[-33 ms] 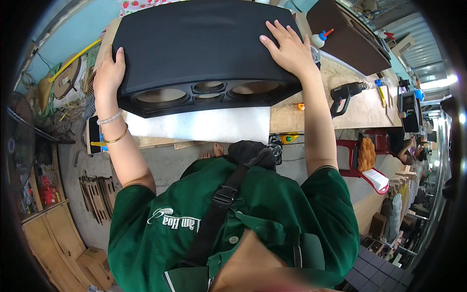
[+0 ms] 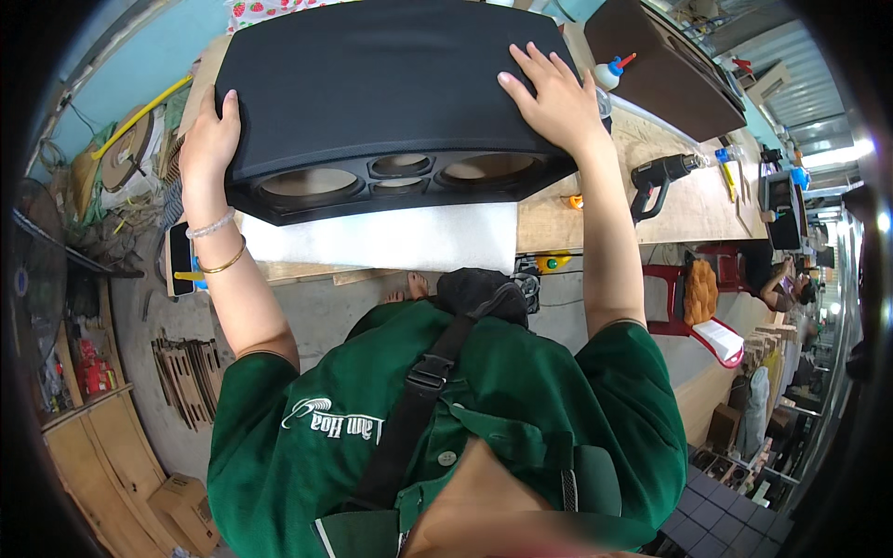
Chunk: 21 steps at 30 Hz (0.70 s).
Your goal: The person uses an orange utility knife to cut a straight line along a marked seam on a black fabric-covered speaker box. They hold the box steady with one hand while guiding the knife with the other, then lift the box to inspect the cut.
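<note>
A black-covered speaker cabinet (image 2: 381, 84) lies on the workbench in front of me. Its front panel, towards me, has two large round openings and two smaller ones between them. My left hand (image 2: 208, 144) rests along the cabinet's left side, thumb up at the edge and fingers stretched out, partly hidden. Flat on the top near the right edge lies my right hand (image 2: 558, 102), its fingers spread. Beneath the cabinet's front, a white padded sheet (image 2: 391, 237) covers part of the bench.
On the bench (image 2: 549, 228) to the right are a black heat gun (image 2: 656, 181), a yellow-handled tool (image 2: 728, 181) and a white bottle with a red tip (image 2: 609, 73). A brown cabinet (image 2: 651, 70) stands behind them. A red chair (image 2: 665, 298) is at the right.
</note>
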Motion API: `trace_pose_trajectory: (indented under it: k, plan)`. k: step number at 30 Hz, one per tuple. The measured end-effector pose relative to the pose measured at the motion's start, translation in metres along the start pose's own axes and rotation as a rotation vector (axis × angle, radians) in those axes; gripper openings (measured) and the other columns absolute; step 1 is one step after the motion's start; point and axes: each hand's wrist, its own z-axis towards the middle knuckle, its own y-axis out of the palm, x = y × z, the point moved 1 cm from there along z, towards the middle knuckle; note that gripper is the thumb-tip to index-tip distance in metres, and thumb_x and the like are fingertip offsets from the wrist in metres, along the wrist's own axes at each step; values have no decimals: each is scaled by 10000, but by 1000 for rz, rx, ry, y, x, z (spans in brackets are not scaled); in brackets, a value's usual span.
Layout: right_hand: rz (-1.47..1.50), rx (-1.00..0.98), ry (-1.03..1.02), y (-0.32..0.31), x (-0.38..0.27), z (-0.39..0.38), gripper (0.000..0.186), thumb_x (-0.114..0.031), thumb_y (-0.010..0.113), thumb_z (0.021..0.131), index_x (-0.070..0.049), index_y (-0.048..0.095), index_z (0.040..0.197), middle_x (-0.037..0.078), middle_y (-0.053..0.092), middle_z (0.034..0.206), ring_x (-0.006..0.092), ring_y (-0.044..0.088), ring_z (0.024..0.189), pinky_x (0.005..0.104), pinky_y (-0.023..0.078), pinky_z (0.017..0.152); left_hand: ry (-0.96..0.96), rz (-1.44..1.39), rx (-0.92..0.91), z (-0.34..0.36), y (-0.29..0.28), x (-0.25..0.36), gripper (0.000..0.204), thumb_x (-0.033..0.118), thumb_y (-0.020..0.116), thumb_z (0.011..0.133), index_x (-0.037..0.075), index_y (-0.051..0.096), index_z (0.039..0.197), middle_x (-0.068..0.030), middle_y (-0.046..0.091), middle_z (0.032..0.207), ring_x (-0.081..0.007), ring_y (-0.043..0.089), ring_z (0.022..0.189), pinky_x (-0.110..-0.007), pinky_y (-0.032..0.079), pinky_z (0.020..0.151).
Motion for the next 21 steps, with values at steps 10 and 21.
trace_pose_trajectory:
  k: [10, 21]
  plan:
    - [31, 35, 121, -35, -34, -83, 554, -524, 527, 980, -253, 510, 1463, 138, 449, 1531, 372, 359, 1447, 598, 201, 1175, 129, -73, 48, 16, 11, -9, 654, 486, 431, 988, 49, 444, 1475, -291, 583, 1331, -429, 574, 1240, -457, 441, 1053]
    - [214, 108, 59, -55, -66, -142, 591, -436, 694, 884, -243, 554, 1425, 159, 486, 1486, 400, 404, 1398, 653, 237, 1126, 451, -179, 58, 91, 26, -17, 592, 484, 548, 963, 45, 590, 1358, -253, 634, 1282, -375, 598, 1221, -399, 435, 1050]
